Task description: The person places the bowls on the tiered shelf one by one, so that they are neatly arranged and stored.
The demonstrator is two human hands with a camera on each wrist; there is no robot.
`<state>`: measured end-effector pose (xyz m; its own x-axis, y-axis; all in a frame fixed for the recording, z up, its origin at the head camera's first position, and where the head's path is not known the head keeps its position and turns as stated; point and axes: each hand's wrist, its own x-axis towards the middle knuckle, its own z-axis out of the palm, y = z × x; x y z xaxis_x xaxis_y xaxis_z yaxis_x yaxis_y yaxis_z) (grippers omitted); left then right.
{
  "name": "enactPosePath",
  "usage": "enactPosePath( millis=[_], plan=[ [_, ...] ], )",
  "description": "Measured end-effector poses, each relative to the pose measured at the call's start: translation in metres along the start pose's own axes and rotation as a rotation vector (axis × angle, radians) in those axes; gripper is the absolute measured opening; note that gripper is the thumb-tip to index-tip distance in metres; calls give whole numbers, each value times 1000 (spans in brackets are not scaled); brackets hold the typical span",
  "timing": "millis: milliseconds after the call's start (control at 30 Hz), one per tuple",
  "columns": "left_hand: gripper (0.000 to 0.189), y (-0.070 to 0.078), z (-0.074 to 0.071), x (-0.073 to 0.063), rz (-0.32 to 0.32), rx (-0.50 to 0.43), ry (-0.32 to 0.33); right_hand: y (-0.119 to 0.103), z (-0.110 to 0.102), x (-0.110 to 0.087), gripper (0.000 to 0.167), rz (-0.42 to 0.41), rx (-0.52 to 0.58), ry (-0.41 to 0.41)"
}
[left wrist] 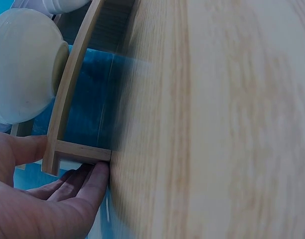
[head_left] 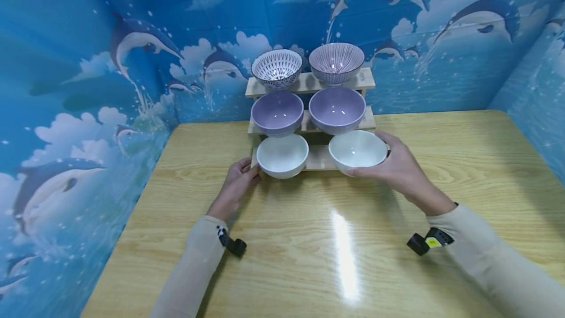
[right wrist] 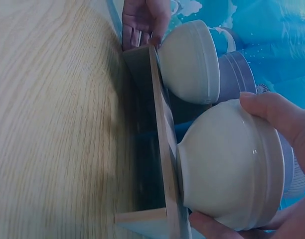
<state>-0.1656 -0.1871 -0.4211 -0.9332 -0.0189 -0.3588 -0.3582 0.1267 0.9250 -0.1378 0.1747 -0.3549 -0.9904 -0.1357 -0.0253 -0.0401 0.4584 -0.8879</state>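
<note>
A three-step wooden rack (head_left: 320, 158) carries bowls in pairs. At the right end of its lowest step, my right hand (head_left: 399, 168) holds a white bowl (head_left: 357, 151), thumb on the near side and fingers round the far side. In the right wrist view, this bowl (right wrist: 227, 159) has its foot right at the step's board. My left hand (head_left: 238, 180) grips the rack's left end. There, in the left wrist view, the thumb lies by the board (left wrist: 68, 94) and the fingers are against the short leg (left wrist: 82, 152). Beside that hand sits another white bowl (head_left: 282, 156).
Two plain purple bowls, left (head_left: 277, 113) and right (head_left: 337, 110), stand on the middle step. On the top step are a blue-and-white patterned bowl (head_left: 276, 68) and a striped purple one (head_left: 336, 63). The wooden table (head_left: 282, 259) meets a blue dolphin-print cloth (head_left: 220, 9) behind the rack.
</note>
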Motion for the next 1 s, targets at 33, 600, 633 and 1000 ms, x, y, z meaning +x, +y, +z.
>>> enactPosePath(
  millis=[33, 600, 633, 1000],
  plan=[
    [54, 0, 0, 0, -1, 0, 1, 0, 1, 1, 108, -7, 5, -1],
    [53, 1, 1, -2, 10, -9, 4, -2, 15, 3, 117, -46, -21, 38],
    [53, 2, 1, -2, 8, -8, 4, -2, 16, 3, 116, -49, -23, 41],
    [55, 2, 2, -2, 6, -5, 19, -3, 23, 4, 111, -90, -45, 63]
  ],
)
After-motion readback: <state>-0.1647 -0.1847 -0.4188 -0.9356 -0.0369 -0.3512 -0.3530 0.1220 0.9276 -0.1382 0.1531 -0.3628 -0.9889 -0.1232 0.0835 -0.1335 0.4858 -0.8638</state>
